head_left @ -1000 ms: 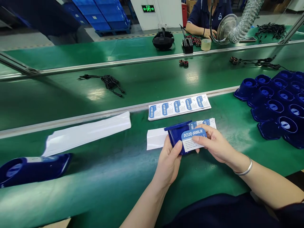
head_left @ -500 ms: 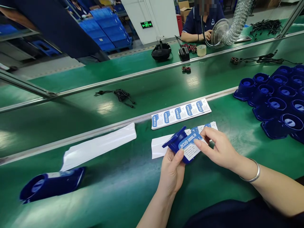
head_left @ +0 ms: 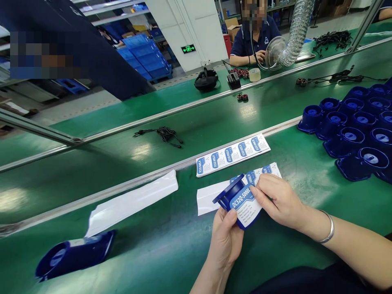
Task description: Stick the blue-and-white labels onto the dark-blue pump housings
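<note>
My left hand point(head_left: 226, 239) grips a dark blue plastic housing point(head_left: 230, 195) from below, thumb on its side. A white and blue label point(head_left: 245, 206) reading DCS2Q-5000L lies on the housing. My right hand point(head_left: 280, 201) presses its fingers and thumb on the label's right edge. Under my hands lies a partly used label strip point(head_left: 208, 196) on white backing. A full label strip point(head_left: 233, 154) lies just beyond it on the green bench.
Several blue housings point(head_left: 349, 130) stand grouped at the right. One labelled housing point(head_left: 75, 255) lies on its side at the left, next to a peeled white backing sheet point(head_left: 134, 202). A black cable bundle point(head_left: 163, 134) rests on the conveyor. A person point(head_left: 255, 34) works across the line.
The view has shifted, so everything sits lower and more to the right. My hands tilted the housing a little while my right fingers kept pressing the label onto it.
</note>
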Available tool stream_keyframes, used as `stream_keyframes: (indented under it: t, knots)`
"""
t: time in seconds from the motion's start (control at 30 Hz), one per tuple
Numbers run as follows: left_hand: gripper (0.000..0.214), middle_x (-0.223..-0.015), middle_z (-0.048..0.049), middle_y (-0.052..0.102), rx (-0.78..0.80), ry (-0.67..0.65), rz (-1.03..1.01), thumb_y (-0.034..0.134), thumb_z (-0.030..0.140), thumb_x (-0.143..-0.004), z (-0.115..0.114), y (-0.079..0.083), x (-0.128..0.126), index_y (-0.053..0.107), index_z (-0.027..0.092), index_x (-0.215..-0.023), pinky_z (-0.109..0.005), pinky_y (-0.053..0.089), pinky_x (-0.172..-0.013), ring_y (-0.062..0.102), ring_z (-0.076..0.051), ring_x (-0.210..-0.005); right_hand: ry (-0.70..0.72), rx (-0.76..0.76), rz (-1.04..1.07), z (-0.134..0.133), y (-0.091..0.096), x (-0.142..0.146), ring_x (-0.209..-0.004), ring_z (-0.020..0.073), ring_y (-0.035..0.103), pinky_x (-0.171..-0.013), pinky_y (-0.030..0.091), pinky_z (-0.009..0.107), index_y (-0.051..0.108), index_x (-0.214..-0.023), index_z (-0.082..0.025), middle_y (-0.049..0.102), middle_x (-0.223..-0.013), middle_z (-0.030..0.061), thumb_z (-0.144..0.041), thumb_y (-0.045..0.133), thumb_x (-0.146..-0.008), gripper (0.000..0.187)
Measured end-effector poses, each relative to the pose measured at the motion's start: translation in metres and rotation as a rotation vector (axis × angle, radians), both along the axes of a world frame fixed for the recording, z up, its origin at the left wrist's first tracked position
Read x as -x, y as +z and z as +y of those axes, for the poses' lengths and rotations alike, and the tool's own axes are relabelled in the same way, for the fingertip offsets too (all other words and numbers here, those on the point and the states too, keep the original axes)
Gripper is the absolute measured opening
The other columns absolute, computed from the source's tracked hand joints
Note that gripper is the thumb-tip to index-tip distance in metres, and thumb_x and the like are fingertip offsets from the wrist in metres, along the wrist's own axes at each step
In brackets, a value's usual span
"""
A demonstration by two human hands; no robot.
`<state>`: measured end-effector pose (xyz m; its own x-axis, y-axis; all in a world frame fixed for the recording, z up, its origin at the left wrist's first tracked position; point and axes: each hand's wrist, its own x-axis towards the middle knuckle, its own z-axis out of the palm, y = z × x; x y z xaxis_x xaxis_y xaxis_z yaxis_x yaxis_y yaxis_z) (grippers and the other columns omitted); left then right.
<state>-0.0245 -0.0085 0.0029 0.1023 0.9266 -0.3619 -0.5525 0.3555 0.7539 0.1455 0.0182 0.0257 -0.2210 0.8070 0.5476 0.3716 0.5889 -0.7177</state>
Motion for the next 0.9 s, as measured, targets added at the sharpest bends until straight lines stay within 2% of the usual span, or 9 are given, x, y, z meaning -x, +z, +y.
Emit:
stream_keyframes:
  t: [0.13, 0.23, 0.37, 0.47, 0.6, 0.67, 0.77, 0.83, 0.9]
  knots:
    - [0.067, -0.105, -0.0086, 0.079, -0.022, -0.006, -0.043, 0.093, 0.047, -0.062, -0.004, -0.004, 0.004, 0.073, 0.022, -0.12, -0.036, 0.06, -0.092, 0.074, -0.029, -0.099, 0.034, 0.023, 0.071, -0.003, -0.001, 0.006, -0.065, 0.0153, 0.039, -0.063, 0.031, 0.031, 0.027, -0.073, -0.024, 0.037, -0.069, -0.0022, -0.016, 0.045, -0.104, 0.037]
    - [0.065, -0.108, -0.0082, 0.079, -0.022, -0.013, -0.086, 0.092, 0.046, -0.064, -0.008, -0.014, 0.011, 0.072, 0.023, -0.122, -0.029, 0.06, -0.087, 0.075, -0.027, -0.1, 0.061, 0.045, 0.153, -0.005, -0.007, 0.01, -0.066, 0.0151, 0.04, -0.063, 0.033, 0.031, 0.029, -0.072, -0.023, 0.037, -0.069, -0.0024, -0.019, 0.044, -0.105, 0.036]
    - [0.058, -0.112, -0.0066, 0.078, -0.031, -0.007, -0.148, 0.089, 0.045, -0.069, -0.007, -0.026, 0.02, 0.073, 0.026, -0.121, -0.029, 0.059, -0.09, 0.073, -0.026, -0.106, -0.005, 0.264, 0.247, -0.005, -0.024, 0.015, -0.066, 0.0153, 0.044, -0.063, 0.037, 0.031, 0.037, -0.078, -0.024, 0.042, -0.072, -0.003, -0.036, 0.054, -0.103, 0.033]
    - [0.055, -0.111, -0.0072, 0.078, -0.04, 0.006, -0.156, 0.086, 0.046, -0.073, -0.001, -0.022, 0.019, 0.072, 0.026, -0.122, -0.035, 0.06, -0.092, 0.072, -0.028, -0.107, -0.046, 0.473, 0.384, -0.002, -0.033, 0.017, -0.066, 0.0157, 0.051, -0.063, 0.044, 0.031, 0.042, -0.089, -0.025, 0.048, -0.075, -0.0037, -0.05, 0.06, -0.099, 0.032]
    - [0.049, -0.108, -0.0129, 0.077, 0.015, -0.125, -0.198, 0.072, 0.051, -0.086, 0.005, -0.003, 0.012, 0.071, 0.017, -0.121, -0.04, 0.06, -0.087, 0.073, -0.03, -0.1, -0.086, 0.427, 0.484, 0.004, -0.031, 0.011, -0.086, 0.0195, 0.06, -0.079, 0.051, 0.035, 0.05, -0.107, -0.024, 0.058, -0.095, 0.0033, -0.058, 0.053, -0.1, 0.035]
    - [0.049, -0.105, -0.0163, 0.076, 0.056, -0.207, -0.233, 0.064, 0.053, -0.092, 0.005, 0.003, 0.008, 0.071, 0.012, -0.118, -0.036, 0.061, -0.079, 0.073, -0.029, -0.095, -0.023, 0.38, 0.448, 0.007, -0.027, 0.005, -0.106, 0.0232, 0.06, -0.094, 0.05, 0.04, 0.052, -0.12, -0.024, 0.061, -0.114, 0.0086, -0.061, 0.054, -0.099, 0.043]
    - [0.051, -0.095, -0.0182, 0.075, 0.119, -0.311, -0.285, 0.059, 0.054, -0.094, 0.004, 0.007, 0.004, 0.072, 0.008, -0.112, -0.03, 0.058, -0.065, 0.073, -0.025, -0.082, 0.223, 0.43, 0.432, 0.01, -0.021, -0.003, -0.128, 0.0279, 0.055, -0.11, 0.043, 0.048, 0.05, -0.136, -0.024, 0.058, -0.137, 0.012, -0.063, 0.054, -0.098, 0.055]
    - [0.054, -0.092, -0.0191, 0.074, 0.16, -0.373, -0.315, 0.057, 0.056, -0.094, 0.004, 0.008, 0.001, 0.072, 0.007, -0.109, -0.028, 0.056, -0.06, 0.071, -0.023, -0.076, 0.345, 0.535, 0.423, 0.01, -0.021, -0.006, -0.125, 0.028, 0.058, -0.107, 0.047, 0.047, 0.05, -0.14, -0.025, 0.06, -0.137, 0.0114, -0.063, 0.051, -0.099, 0.056]
    - [0.055, -0.092, -0.0196, 0.074, 0.192, -0.41, -0.325, 0.055, 0.058, -0.094, 0.004, 0.008, -0.002, 0.072, 0.007, -0.108, -0.029, 0.056, -0.06, 0.071, -0.023, -0.074, 0.373, 0.629, 0.409, 0.009, -0.023, -0.006, -0.109, 0.0257, 0.065, -0.09, 0.056, 0.041, 0.052, -0.14, -0.026, 0.064, -0.131, 0.0102, -0.063, 0.047, -0.101, 0.054]
